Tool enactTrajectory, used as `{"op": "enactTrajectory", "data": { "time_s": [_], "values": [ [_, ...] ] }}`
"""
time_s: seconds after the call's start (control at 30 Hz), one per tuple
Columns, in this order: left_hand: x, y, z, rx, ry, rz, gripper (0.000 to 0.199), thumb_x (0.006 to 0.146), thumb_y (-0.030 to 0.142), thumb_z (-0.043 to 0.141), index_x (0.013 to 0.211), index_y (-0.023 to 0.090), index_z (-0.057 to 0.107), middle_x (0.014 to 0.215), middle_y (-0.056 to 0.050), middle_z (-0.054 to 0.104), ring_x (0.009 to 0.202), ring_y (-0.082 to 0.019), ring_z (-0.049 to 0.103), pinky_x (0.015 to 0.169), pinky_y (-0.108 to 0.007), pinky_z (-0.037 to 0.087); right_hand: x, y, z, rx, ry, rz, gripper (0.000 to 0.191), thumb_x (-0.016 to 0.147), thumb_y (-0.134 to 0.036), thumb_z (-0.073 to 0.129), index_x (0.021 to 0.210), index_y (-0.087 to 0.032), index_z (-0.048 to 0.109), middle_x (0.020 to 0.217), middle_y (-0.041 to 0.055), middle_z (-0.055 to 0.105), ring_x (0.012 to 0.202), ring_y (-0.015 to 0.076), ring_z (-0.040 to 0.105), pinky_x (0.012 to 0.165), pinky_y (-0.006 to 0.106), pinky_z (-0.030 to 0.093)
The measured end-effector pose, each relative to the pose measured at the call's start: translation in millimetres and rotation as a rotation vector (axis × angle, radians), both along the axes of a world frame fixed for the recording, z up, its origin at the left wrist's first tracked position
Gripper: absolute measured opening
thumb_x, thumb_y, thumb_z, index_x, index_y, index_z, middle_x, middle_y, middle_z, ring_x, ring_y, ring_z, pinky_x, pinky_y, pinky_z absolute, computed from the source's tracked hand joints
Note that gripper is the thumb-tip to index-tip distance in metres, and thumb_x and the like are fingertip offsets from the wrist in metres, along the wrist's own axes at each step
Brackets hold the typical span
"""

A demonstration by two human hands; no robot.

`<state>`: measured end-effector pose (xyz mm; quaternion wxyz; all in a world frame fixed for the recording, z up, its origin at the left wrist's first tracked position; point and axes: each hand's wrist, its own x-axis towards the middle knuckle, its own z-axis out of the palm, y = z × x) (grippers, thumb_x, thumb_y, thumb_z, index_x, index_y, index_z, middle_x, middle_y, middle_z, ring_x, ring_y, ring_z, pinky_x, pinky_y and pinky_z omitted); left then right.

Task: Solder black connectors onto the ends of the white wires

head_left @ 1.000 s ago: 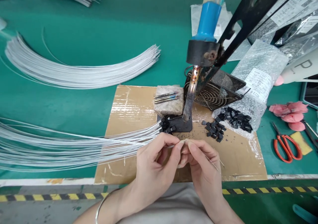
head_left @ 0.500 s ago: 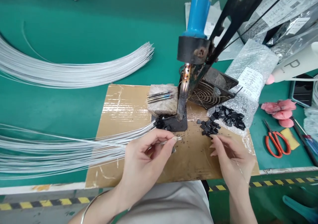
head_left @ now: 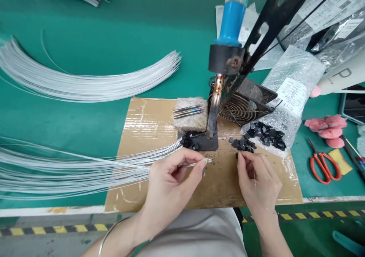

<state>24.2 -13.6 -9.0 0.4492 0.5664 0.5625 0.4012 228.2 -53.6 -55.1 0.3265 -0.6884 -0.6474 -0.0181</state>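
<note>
Fingers of the left hand [head_left: 168, 186] pinch a thin white wire [head_left: 210, 160] above the brown cardboard [head_left: 222, 196], its end jutting past the thumb. Over on the right hand [head_left: 259, 178], thumb and forefinger grip a small black plastic piece [head_left: 237, 156], just beside a loose heap of similar pieces [head_left: 243, 144].

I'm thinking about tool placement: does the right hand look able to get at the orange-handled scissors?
Probably yes: the orange-handled scissors lie to the right of the right hand, with nothing standing between them, though that hand seems to be pinching a small black piece.
</note>
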Motion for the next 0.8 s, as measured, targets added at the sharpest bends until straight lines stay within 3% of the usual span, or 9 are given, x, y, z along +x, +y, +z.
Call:
{"op": "enactTrajectory", "data": {
  "time_s": [0.07, 0.2, 0.33, 0.53, 0.8],
  "values": [
    [0.0, 1.2, 2.3, -0.013, 0.021, -0.007, 0.015, 0.091, 0.020, 0.070, 0.076, 0.021, 0.074, 0.062, 0.003, 0.068, 0.052, -0.009, 0.052, 0.048, -0.020, 0.036, -4.4, -1.7, 4.2, -0.011, 0.148, -0.044, 0.009, 0.105, -0.023, 0.066, 0.099, -0.019, 0.073, 0.077, 0.0013, 0.075, 0.058, 0.0124, 0.070, 0.059, 0.023, 0.058],
    [0.8, 4.4, 4.7, -0.030, 0.008, -0.015, 0.013, 0.089, 0.018, 0.070, 0.077, 0.021, 0.075, 0.065, 0.003, 0.072, 0.053, -0.008, 0.056, 0.048, -0.017, 0.039, -19.8, -0.2, 18.6, -0.088, 0.701, -0.136, 0.009, 0.102, -0.029, 0.072, 0.098, -0.022, 0.075, 0.081, 0.0019, 0.082, 0.063, 0.0152, 0.079, 0.061, 0.022, 0.066],
    [1.1, 5.2, 2.8, -0.058, -0.125, -0.025, 0.013, 0.090, 0.013, 0.071, 0.082, 0.023, 0.077, 0.082, 0.003, 0.082, 0.071, -0.009, 0.072, 0.065, -0.013, 0.054, -33.4, 6.2, 32.0, -0.130, 1.038, -0.094, 0.004, 0.095, -0.026, 0.081, 0.092, -0.024, 0.081, 0.070, -0.0025, 0.078, 0.054, 0.0112, 0.074, 0.055, 0.018, 0.064],
    [-0.2, 7.2, 4.9, -0.108, -0.201, -0.057, 0.016, 0.089, 0.010, 0.073, 0.081, 0.023, 0.077, 0.082, 0.004, 0.083, 0.074, -0.008, 0.074, 0.070, -0.010, 0.056, -45.1, 9.7, 33.1, -0.233, 1.242, 0.067, 0.012, 0.097, -0.023, 0.079, 0.095, -0.031, 0.087, 0.069, -0.0039, 0.077, 0.052, 0.0072, 0.067, 0.049, 0.012, 0.059],
    [-1.2, 8.6, 7.5, -0.152, -0.292, -0.114, 0.019, 0.094, 0.009, 0.071, 0.080, 0.022, 0.075, 0.082, 0.003, 0.081, 0.077, -0.008, 0.074, 0.074, -0.011, 0.057, -54.4, 11.4, 35.1, -0.248, 1.339, 0.105, 0.016, 0.095, -0.020, 0.080, 0.094, -0.033, 0.089, 0.072, -0.0030, 0.076, 0.051, 0.0064, 0.066, 0.047, 0.012, 0.059]
  ]
}}
